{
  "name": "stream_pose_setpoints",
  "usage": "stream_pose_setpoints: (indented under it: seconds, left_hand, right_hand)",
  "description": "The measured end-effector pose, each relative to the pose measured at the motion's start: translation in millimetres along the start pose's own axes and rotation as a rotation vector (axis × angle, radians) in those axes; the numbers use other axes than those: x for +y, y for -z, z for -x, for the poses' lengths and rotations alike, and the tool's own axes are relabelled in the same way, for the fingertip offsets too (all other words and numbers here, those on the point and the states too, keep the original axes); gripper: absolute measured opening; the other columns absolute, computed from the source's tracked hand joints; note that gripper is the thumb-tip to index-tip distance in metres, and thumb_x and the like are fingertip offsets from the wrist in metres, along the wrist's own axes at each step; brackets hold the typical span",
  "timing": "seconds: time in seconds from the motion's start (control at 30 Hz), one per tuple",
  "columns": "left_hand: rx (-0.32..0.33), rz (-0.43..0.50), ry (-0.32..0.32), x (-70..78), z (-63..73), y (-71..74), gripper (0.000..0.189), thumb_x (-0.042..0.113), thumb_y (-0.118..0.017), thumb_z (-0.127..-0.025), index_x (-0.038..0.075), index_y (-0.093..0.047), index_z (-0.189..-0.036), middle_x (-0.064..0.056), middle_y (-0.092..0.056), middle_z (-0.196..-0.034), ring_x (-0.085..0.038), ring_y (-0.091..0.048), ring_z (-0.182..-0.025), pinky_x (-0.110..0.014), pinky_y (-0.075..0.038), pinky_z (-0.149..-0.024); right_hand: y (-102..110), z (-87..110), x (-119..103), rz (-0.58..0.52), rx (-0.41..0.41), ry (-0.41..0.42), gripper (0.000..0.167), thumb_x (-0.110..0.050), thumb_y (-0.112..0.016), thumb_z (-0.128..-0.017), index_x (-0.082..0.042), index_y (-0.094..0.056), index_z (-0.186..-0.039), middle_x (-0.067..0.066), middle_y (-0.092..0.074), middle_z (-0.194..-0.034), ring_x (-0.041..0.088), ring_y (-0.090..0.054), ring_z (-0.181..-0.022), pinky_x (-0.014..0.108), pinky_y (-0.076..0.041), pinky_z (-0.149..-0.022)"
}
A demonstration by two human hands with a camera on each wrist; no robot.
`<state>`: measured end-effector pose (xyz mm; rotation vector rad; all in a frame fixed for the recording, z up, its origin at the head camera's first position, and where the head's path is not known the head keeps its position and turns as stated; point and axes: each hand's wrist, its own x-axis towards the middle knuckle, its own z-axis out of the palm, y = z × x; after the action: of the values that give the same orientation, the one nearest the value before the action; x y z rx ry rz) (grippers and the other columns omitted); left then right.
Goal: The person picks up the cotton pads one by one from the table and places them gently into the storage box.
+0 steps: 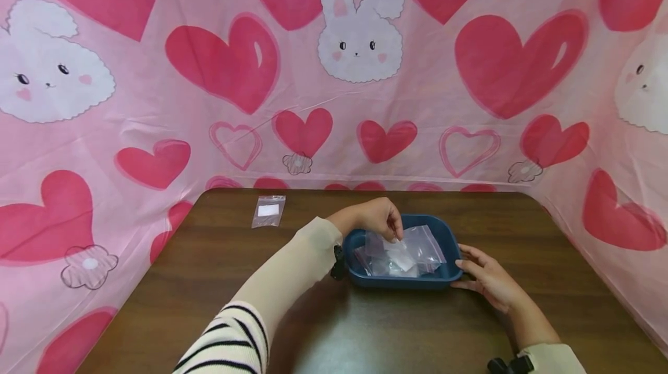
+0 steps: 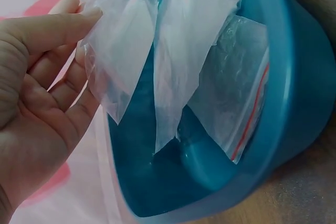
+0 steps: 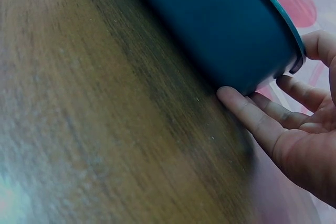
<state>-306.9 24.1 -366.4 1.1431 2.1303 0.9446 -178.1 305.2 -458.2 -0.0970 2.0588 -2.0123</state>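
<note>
A blue plastic tub [image 1: 454,232] stands on the table with several clear zip-lock bags [image 1: 428,246] inside. My left hand [image 1: 374,218] is over the tub and pinches one zip-lock bag [image 2: 123,51] between thumb and fingertips. That bag bears a white patch, and other bags [image 2: 197,45] hang or lie beside it in the left wrist view; one has a red seal line. At the tub's right end, my right hand [image 1: 487,278] holds the rim and outer wall, with fingertips [image 3: 231,95] low near the base.
Apart from the tub, another small zip-lock bag [image 1: 268,211] with a white label lies flat at the table's back left. The brown wooden table [image 1: 417,333] ends at a pink curtain [image 1: 386,95] printed with hearts and rabbits.
</note>
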Motion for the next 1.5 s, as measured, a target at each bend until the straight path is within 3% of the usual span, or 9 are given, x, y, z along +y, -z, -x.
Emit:
stream_pose_setpoints:
  seconds: [0.4, 0.67, 1.03, 1.33, 1.5]
  left_hand:
    - [0.032, 0.002, 0.019, -0.6, 2.5, -0.6, 0.008, -0.007, -0.077, -0.078, 0.0, -0.076, -0.082, -0.007, -0.072, -0.079, -0.011, -0.06, -0.067, -0.025, -0.056, -0.067]
    - [0.053, 0.033, 0.041, -2.3, 4.5, -1.8, 0.008, -0.003, -0.077, -0.079, 0.004, -0.076, -0.083, -0.006, -0.072, -0.082, -0.014, -0.062, -0.072, -0.025, -0.056, -0.07]
    - [0.111, 0.046, -0.019, -3.2, 8.7, -0.7, 0.011, -0.003, -0.077, -0.08, 0.004, -0.076, -0.088, -0.007, -0.073, -0.086, -0.013, -0.065, -0.076, -0.025, -0.056, -0.071]
    - [0.143, 0.145, -0.036, -6.3, 19.9, -4.1, 0.02, 0.001, -0.079, -0.079, 0.002, -0.074, -0.099, -0.019, -0.07, -0.103, -0.014, -0.065, -0.081, -0.026, -0.056, -0.075]
    - [0.182, 0.161, -0.061, -10.5, 28.5, -6.3, 0.024, 0.004, -0.08, -0.079, 0.004, -0.074, -0.101, -0.02, -0.069, -0.105, -0.015, -0.064, -0.084, -0.027, -0.055, -0.078]
  right_hand:
    - [-2, 2.2, 0, -0.025, 0.01, 0.027, 0.058, -0.013, -0.05, -0.103, 0.012, -0.02, -0.146, 0.016, -0.045, -0.129, 0.022, -0.064, -0.098, 0.049, -0.054, -0.083]
    - [-2, 0.3, -2, 0.0, 0.023, -0.017, 0.061, -0.017, -0.049, -0.103, 0.01, -0.018, -0.148, 0.032, -0.026, -0.144, 0.021, -0.062, -0.099, 0.048, -0.053, -0.085]
    - [-1, -1.1, -1, -0.002, 0.024, -0.025, 0.062, -0.017, -0.049, -0.103, 0.009, -0.017, -0.149, 0.033, -0.024, -0.145, 0.02, -0.062, -0.1, 0.049, -0.053, -0.086]
    - [-2, -0.2, -2, 0.009, 0.026, -0.04, 0.064, -0.019, -0.05, -0.103, 0.009, -0.016, -0.149, 0.035, -0.022, -0.148, 0.022, -0.062, -0.102, 0.049, -0.053, -0.087]
    - [-1, -0.9, -2, 0.013, 0.021, -0.044, 0.065, -0.02, -0.051, -0.102, 0.009, -0.016, -0.149, 0.035, -0.022, -0.147, 0.021, -0.062, -0.103, 0.05, -0.052, -0.088]
